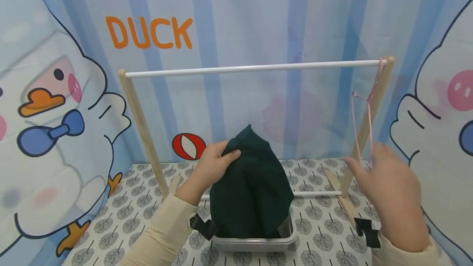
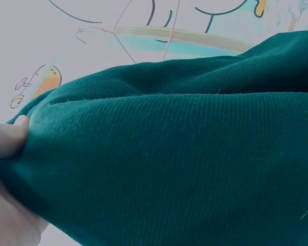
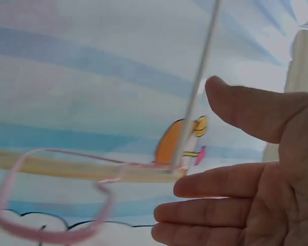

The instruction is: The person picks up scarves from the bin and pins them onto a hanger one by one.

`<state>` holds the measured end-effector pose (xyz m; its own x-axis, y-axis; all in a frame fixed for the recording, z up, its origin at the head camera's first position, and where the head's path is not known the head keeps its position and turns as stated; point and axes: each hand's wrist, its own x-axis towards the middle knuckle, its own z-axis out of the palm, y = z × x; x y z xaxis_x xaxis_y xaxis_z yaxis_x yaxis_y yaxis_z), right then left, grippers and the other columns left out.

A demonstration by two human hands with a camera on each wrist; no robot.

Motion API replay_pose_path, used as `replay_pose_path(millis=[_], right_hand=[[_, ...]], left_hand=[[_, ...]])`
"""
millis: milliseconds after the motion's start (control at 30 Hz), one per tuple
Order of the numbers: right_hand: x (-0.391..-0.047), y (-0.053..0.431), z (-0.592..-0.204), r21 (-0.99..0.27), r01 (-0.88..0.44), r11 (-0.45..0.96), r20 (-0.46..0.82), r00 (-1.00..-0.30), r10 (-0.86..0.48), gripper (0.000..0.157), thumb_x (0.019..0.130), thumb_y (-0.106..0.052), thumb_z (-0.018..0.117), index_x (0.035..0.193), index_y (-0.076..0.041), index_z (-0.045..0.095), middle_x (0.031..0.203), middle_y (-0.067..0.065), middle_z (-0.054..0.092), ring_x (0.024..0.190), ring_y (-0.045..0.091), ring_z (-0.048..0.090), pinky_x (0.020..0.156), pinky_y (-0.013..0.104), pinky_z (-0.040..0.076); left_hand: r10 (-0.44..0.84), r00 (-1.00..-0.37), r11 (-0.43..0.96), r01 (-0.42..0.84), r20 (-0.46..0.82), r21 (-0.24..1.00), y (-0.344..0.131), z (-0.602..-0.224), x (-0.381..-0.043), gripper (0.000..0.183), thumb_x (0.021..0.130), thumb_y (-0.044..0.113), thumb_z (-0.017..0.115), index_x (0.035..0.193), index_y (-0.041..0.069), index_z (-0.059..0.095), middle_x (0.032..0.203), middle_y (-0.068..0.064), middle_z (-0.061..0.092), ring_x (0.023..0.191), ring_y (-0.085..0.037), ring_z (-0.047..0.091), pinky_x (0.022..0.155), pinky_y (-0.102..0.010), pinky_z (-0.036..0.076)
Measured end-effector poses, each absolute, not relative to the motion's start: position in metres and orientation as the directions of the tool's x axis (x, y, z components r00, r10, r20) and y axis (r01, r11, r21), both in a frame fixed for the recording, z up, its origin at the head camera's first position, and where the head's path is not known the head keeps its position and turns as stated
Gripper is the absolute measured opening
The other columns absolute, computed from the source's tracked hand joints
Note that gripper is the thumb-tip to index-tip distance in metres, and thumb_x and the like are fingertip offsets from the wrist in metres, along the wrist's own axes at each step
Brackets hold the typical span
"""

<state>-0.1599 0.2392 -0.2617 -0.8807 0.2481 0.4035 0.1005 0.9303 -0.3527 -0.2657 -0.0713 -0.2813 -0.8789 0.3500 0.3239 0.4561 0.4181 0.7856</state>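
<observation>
A dark green ribbed cloth (image 1: 251,192) stands bunched up to a peak, its lower part in a metal tray (image 1: 255,245). My left hand (image 1: 214,165) pinches its upper left edge between thumb and fingers. In the left wrist view the green cloth (image 2: 169,154) fills most of the picture. A pink hanger (image 1: 370,134) hangs at the right end of the rack's white top bar (image 1: 255,68). My right hand (image 1: 395,192) is by the hanger's lower end, holding nothing. The right wrist view shows that hand (image 3: 246,189) with thumb and fingers spread apart, the pink hanger (image 3: 51,236) beyond the fingertips.
The rack has wooden side posts (image 1: 142,130) and a white lower bar (image 1: 318,194) behind the tray. Its wooden feet (image 1: 341,198) stand on a tree-patterned tablecloth (image 1: 125,216). A striped duck-print curtain (image 1: 251,19) hangs behind and at both sides.
</observation>
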Motion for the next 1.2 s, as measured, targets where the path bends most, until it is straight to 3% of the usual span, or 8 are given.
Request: replay_pose_path(millis=[133, 400, 600, 833, 1000, 1200], right_hand=[[-0.166, 0.247, -0.274, -0.392, 0.129, 0.911, 0.391, -0.873, 0.292, 0.053, 0.091, -0.049, 0.049, 0.087, 0.004, 0.045, 0.068, 0.016, 0.047, 0.052, 0.025, 0.043, 0.041, 0.033, 0.033], [-0.182, 0.250, -0.299, -0.440, 0.212, 0.873, 0.414, -0.814, 0.406, 0.046, 0.094, -0.030, 0.054, 0.107, 0.014, 0.052, 0.089, 0.033, 0.057, 0.058, 0.038, 0.053, 0.044, 0.041, 0.040], [-0.187, 0.249, -0.312, -0.473, 0.203, 0.857, 0.487, -0.751, 0.447, 0.032, 0.096, -0.022, 0.051, 0.095, 0.009, 0.058, 0.072, 0.026, 0.059, 0.048, 0.031, 0.048, 0.039, 0.035, 0.032], [-0.192, 0.252, -0.321, -0.479, 0.169, 0.861, 0.571, -0.686, 0.452, 0.031, 0.097, -0.017, 0.047, 0.078, 0.005, 0.057, 0.060, 0.023, 0.055, 0.045, 0.031, 0.043, 0.039, 0.034, 0.026], [-0.194, 0.254, -0.327, -0.512, 0.190, 0.838, 0.577, -0.646, 0.499, 0.033, 0.098, -0.018, 0.044, 0.090, 0.009, 0.061, 0.070, 0.029, 0.060, 0.051, 0.038, 0.052, 0.041, 0.040, 0.034], [-0.198, 0.256, -0.330, -0.557, 0.159, 0.815, 0.643, -0.539, 0.544, 0.034, 0.097, -0.016, 0.046, 0.097, 0.013, 0.063, 0.075, 0.031, 0.063, 0.061, 0.045, 0.057, 0.050, 0.046, 0.039]], left_hand=[[0.349, -0.885, 0.407, 0.440, 0.309, 0.800, -0.071, -0.281, -0.265, 0.019, 0.093, 0.019, 0.056, 0.078, 0.007, 0.056, 0.064, -0.005, 0.049, 0.067, -0.018, 0.052, 0.058, -0.030, 0.043], [0.352, -0.885, 0.410, 0.438, 0.304, 0.800, -0.070, -0.284, -0.266, 0.016, 0.094, 0.019, 0.056, 0.083, 0.008, 0.059, 0.069, -0.005, 0.053, 0.070, -0.017, 0.053, 0.060, -0.030, 0.044], [0.345, -0.888, 0.412, 0.434, 0.303, 0.801, -0.069, -0.285, -0.267, 0.016, 0.093, 0.019, 0.056, 0.084, 0.008, 0.059, 0.069, -0.005, 0.054, 0.071, -0.017, 0.054, 0.060, -0.030, 0.044], [0.345, -0.892, 0.397, 0.420, 0.292, 0.816, -0.068, -0.289, -0.266, 0.016, 0.093, 0.019, 0.056, 0.082, 0.008, 0.058, 0.067, -0.005, 0.052, 0.069, -0.017, 0.053, 0.059, -0.030, 0.044], [0.345, -0.893, 0.395, 0.418, 0.290, 0.818, -0.067, -0.291, -0.266, 0.022, 0.093, 0.019, 0.057, 0.074, 0.007, 0.054, 0.060, -0.004, 0.045, 0.063, -0.018, 0.049, 0.055, -0.029, 0.041], [0.346, -0.893, 0.389, 0.416, 0.288, 0.822, -0.067, -0.291, -0.267, 0.022, 0.093, 0.018, 0.057, 0.074, 0.007, 0.052, 0.061, -0.004, 0.044, 0.064, -0.018, 0.049, 0.056, -0.029, 0.040]])
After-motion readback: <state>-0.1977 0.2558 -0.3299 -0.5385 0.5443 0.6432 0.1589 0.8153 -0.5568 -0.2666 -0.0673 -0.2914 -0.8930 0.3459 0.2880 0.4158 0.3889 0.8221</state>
